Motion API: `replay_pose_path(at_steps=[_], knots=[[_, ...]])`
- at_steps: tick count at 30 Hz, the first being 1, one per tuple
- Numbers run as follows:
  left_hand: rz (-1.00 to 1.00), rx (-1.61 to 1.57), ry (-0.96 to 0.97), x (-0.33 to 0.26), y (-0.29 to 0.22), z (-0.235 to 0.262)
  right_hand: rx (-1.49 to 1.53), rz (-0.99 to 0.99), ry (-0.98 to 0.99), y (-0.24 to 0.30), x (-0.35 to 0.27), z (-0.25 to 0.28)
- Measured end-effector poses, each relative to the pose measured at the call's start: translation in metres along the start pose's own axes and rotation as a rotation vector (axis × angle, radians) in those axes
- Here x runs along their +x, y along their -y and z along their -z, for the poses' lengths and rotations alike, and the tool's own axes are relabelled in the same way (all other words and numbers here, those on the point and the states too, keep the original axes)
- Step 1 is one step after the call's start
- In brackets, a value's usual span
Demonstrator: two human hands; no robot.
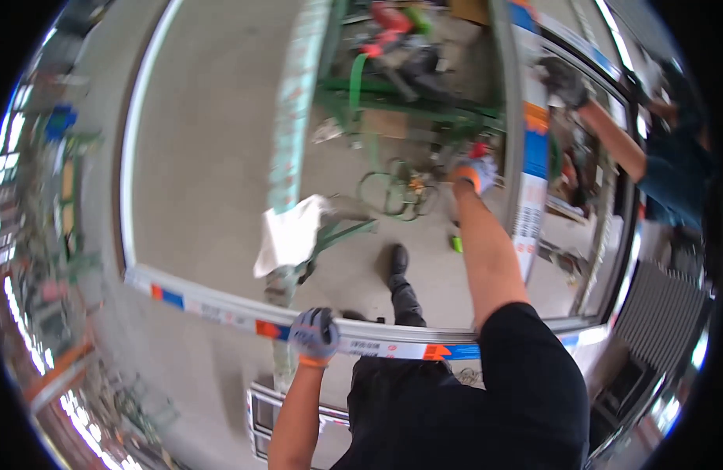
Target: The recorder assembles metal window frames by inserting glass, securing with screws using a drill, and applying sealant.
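A large aluminium window frame (361, 333), its rails covered in printed white, blue and orange protective film, lies across in front of me. My left hand (313, 335), in a grey glove with an orange cuff, is closed round its near rail. My right hand (477, 172), gloved the same way, reaches far forward inside the frame opening, beside the film-covered upright bar (530, 188). Blur hides its fingers, and a small red thing (479, 149) shows next to it. Whether the hand grips that cannot be made out.
A green-wrapped support bar (291, 133) runs under the frame, with a white cloth (291, 235) draped on it. Tools fill a green workbench (416, 98); a green hose (393, 192) coils on the floor. At right, a co-worker's dark-gloved hand (565, 82) is at the frame.
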State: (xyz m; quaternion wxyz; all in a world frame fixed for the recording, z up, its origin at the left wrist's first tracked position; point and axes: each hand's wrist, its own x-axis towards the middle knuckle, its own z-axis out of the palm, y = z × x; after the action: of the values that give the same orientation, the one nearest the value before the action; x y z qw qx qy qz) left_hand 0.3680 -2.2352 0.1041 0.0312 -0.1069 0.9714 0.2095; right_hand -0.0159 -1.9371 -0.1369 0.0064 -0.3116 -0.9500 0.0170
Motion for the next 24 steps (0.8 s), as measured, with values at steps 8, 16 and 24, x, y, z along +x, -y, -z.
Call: replay_pose_path(at_steps=[8, 16, 24], knots=[[-0.054, 0.007, -0.172, -0.017, 0.012, -0.004, 0.845, 1.046, 0.522, 0.086, -0.253, 0.18], [-0.052, -0.036, -0.073, -0.009, 0.0, 0.001, 0.52, 1.115, 0.624, 0.132, -0.338, 0.192], [-0.122, -0.001, -0.339, -0.017, 0.016, -0.015, 1.258, 0.813, 0.664, -0.016, -0.286, 0.284]])
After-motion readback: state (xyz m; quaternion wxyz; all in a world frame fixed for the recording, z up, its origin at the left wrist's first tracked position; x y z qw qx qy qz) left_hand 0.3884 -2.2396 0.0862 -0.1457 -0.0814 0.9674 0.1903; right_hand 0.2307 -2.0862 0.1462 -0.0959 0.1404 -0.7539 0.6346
